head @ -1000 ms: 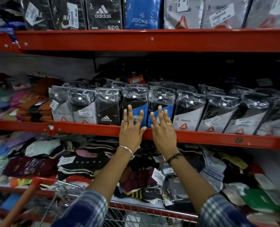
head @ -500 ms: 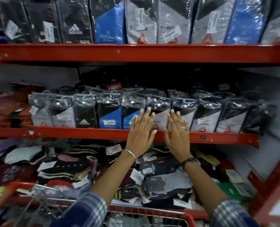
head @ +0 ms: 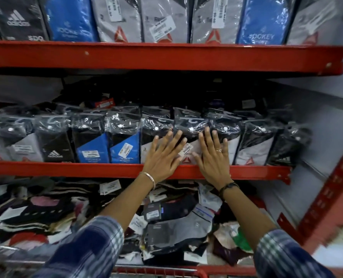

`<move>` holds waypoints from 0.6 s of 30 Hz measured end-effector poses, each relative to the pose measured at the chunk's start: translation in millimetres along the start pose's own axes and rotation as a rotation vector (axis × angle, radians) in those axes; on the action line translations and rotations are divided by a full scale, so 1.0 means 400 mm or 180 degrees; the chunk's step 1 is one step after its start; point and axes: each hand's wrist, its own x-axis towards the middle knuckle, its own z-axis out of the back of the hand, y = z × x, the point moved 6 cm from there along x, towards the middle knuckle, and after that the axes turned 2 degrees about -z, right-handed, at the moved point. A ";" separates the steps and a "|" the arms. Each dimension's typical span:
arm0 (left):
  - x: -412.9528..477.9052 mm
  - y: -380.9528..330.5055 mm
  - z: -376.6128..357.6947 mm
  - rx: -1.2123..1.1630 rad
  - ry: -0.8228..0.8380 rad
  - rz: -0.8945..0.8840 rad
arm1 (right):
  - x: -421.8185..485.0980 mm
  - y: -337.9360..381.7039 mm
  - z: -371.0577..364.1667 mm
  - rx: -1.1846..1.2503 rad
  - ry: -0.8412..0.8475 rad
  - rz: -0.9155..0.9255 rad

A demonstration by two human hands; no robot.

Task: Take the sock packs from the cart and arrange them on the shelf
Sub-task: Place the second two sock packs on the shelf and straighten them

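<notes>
1. The sock packs point(head: 188, 137) on the middle shelf are wrapped in clear, glossy plastic film that crinkles and catches the light.
2. The shelf edge point(head: 86, 169) is red painted metal, smooth with a dull sheen.
3. White paper price stickers point(head: 187, 149) sit on the packs.
4. The loose socks point(head: 172, 233) on the lower shelf look like matt knitted cloth.
5. The sleeves point(head: 90, 249) are soft checked cloth.
6. A shiny metal bangle point(head: 148, 178) circles the left wrist.

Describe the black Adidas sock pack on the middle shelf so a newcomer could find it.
Start at the middle red shelf with its row of upright packs. Left of both hands stand two blue packs. The Adidas pack is just left of them, the only all-black front there, white three-stripe logo.
</notes>
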 end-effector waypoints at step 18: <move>0.007 -0.032 -0.002 0.0117 0.0458 0.0316 | -0.002 0.000 0.009 0.0175 0.0245 0.0221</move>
